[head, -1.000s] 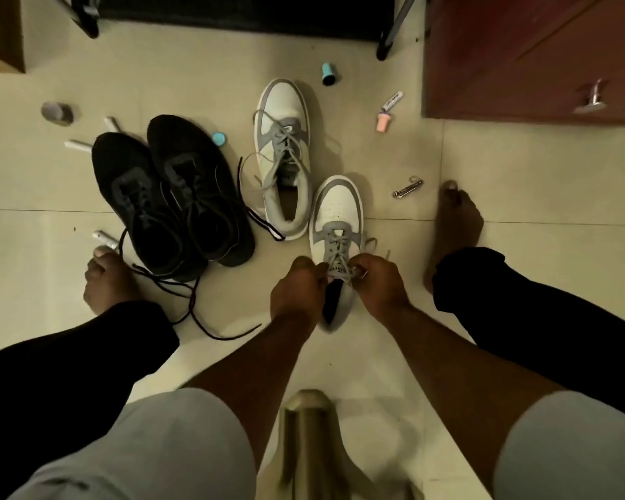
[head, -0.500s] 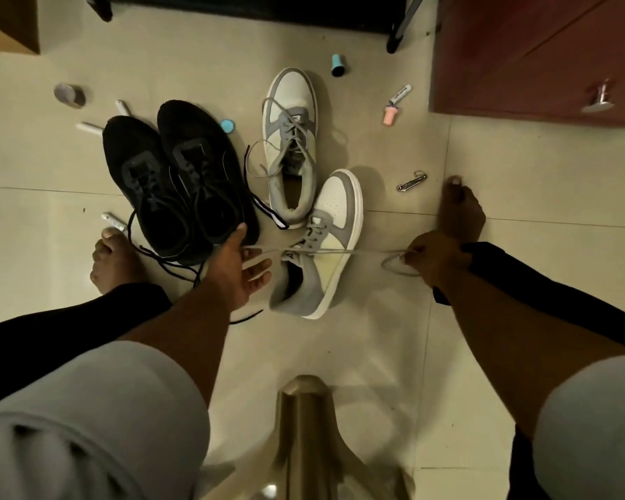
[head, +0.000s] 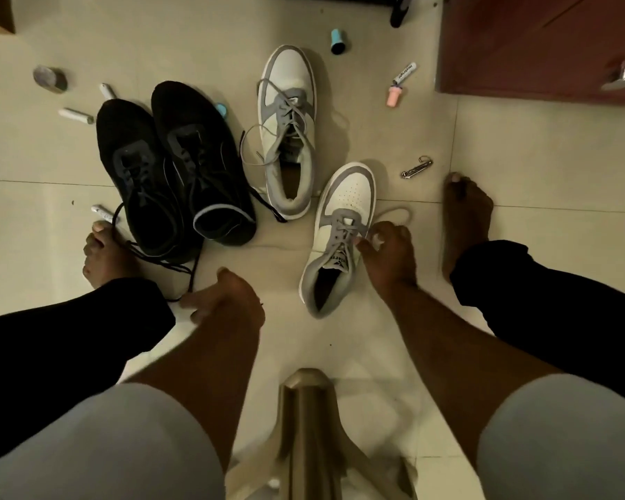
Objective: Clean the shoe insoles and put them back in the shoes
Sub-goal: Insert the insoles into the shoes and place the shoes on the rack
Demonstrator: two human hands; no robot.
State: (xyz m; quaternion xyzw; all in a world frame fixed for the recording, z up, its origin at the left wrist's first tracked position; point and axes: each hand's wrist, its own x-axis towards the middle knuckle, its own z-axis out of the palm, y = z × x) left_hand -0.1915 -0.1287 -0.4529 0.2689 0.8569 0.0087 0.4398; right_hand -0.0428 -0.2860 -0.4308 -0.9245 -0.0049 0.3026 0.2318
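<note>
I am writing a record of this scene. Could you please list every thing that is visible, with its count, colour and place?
white-and-grey sneakers: 2, one at centre, one nearer beside the right hand
black shoes: 2, side by side, left of centre
white tubes: 3, on the floor left of the black shoes
grey round thing: 1, far left
blue cap: 1, behind the black shoes
blue-and-black cylinder: 1, top centre
pink-capped marker: 1, near the cabinet
metal clipper-like tool: 1, by the right foot
cabinet: 1, reddish brown, top right
stool: 1, beige, bottom centre
feet: 2, bare, left and right
left hand: fingers spread over the floor
right hand: pinches the nearer sneaker's lace
</note>
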